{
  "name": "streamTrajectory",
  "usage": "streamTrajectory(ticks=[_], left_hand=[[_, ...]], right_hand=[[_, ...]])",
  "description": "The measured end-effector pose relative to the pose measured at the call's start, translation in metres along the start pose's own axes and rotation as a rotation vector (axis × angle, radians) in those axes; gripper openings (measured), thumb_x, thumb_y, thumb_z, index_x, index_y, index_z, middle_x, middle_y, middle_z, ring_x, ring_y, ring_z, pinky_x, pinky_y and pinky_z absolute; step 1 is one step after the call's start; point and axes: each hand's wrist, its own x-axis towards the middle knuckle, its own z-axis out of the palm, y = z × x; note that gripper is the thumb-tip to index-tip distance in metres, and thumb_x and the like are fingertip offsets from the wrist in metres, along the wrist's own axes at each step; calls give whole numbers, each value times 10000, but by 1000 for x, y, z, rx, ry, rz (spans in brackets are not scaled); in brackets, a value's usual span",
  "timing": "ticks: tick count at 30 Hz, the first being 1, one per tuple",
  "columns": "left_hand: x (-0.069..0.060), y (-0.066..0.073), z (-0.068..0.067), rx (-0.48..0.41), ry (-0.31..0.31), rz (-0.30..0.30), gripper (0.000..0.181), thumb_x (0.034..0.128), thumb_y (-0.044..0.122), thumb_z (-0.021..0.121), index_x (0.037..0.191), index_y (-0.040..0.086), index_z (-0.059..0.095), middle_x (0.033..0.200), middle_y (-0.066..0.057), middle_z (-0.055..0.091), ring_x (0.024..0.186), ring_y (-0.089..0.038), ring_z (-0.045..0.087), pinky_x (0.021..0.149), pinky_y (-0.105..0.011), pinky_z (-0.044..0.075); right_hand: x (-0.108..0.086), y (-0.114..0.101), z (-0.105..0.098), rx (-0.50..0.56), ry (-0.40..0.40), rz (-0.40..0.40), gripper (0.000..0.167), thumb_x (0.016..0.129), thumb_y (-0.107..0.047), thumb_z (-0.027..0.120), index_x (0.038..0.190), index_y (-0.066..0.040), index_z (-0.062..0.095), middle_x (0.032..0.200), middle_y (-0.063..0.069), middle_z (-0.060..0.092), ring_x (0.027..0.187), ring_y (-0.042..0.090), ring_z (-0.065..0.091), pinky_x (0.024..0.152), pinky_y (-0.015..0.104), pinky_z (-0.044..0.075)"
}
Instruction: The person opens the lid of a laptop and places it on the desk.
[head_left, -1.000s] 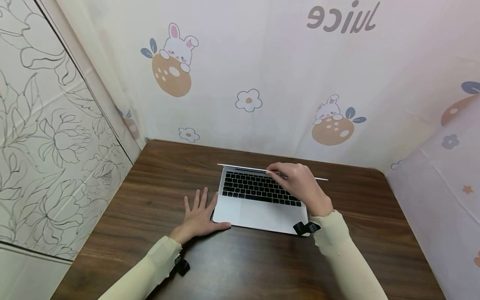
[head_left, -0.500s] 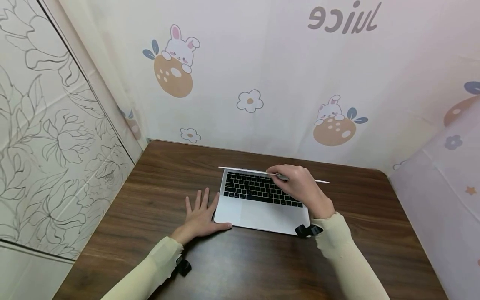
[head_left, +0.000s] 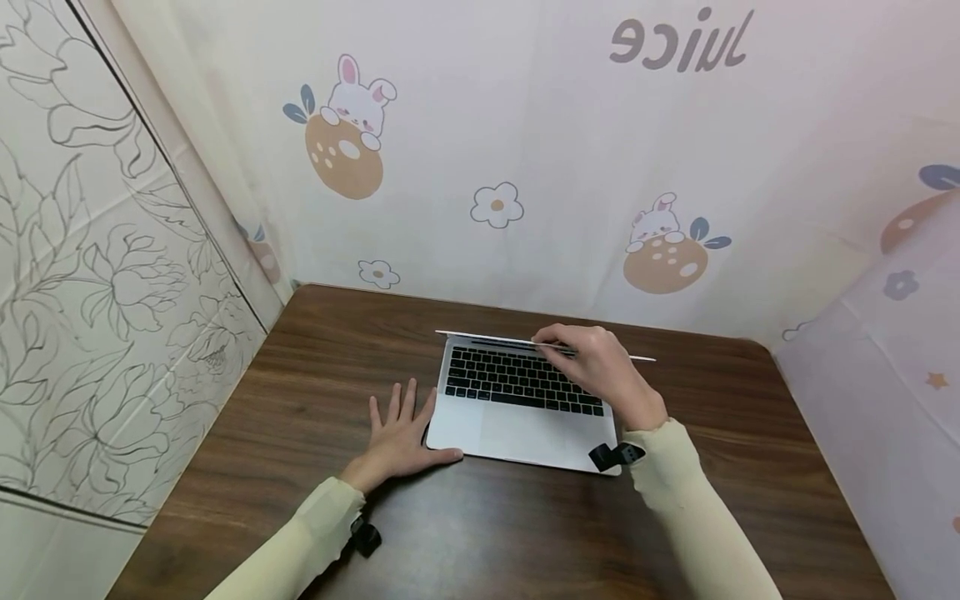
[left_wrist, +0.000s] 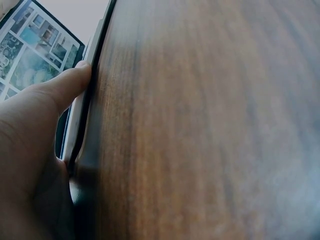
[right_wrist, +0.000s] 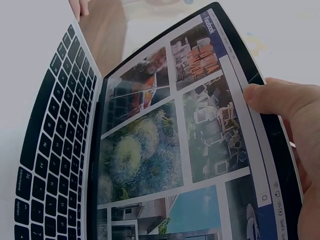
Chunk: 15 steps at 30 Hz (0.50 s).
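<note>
A silver laptop [head_left: 517, 429] with black keys stands on the wooden table, its lid raised and seen nearly edge-on in the head view. My right hand [head_left: 600, 362] pinches the lid's top edge; in the right wrist view the thumb of that hand [right_wrist: 305, 115] lies on the front bezel, fingers behind, and the lit screen [right_wrist: 150, 145] shows several pictures. My left hand [head_left: 397, 442] lies with fingers spread on the table at the laptop's left front corner, its thumb along the front edge. The left wrist view shows that thumb [left_wrist: 72, 82] against the base's edge.
The brown wooden table [head_left: 480, 533] extends around the laptop on all sides. Behind it hangs a pale curtain [head_left: 555, 250] with rabbits, fruit and flowers. A white panel with line-drawn flowers [head_left: 135, 275] stands along the left. Each wrist wears a small black device.
The lid's top edge dips slightly, then rises a little, with my right hand still pinching it. The left hand keeps its place, and the head view shifts slightly.
</note>
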Motion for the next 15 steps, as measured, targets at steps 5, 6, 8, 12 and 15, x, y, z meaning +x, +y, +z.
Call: streamTrajectory(ticks=[5,6,8,12,15], left_hand=[[0,-1,0,0,9,10,1233,722,935,558,1670,273,129,1735,-139,-94,1588,-383,-154,1161,-675,-230],[0,-1,0,1,10,11,1235,721,938,555,1670,272,130,1735,-141,-92,1588,-386,-152,1161,-674,-230],[0,-1,1,2,13,11,1231,726,936,555,1670,268,133,1735,-145,-86,1590,-390,-143,1162,-680,-222],[0,-1,2,7,8,6,1226,732,936,546,1669,276,112,1734,-134,-99,1590,-383,-148,1163,-680,-219],[-1,1,0,5,11,11,1228,731,927,561,1671,260,135,1735,-148,-82,1590,-395,-135,1164,-688,-210]], right_hand=[[3,1,-2,6,1,25,149,926,-58,760,1065,-112,767,989,24,797,755,128,744,646,339,593],[3,2,-2,7,0,32,143,928,-57,757,1060,-111,767,982,20,796,755,126,742,649,342,592],[4,2,-3,13,-4,47,119,934,-73,756,1047,-110,764,967,15,793,766,126,742,661,347,594],[6,4,-3,16,-14,70,86,939,-98,758,1024,-116,755,941,9,788,791,137,747,686,361,600],[8,6,-3,18,-20,84,71,946,-121,756,1016,-129,747,942,11,787,800,141,752,702,364,603]])
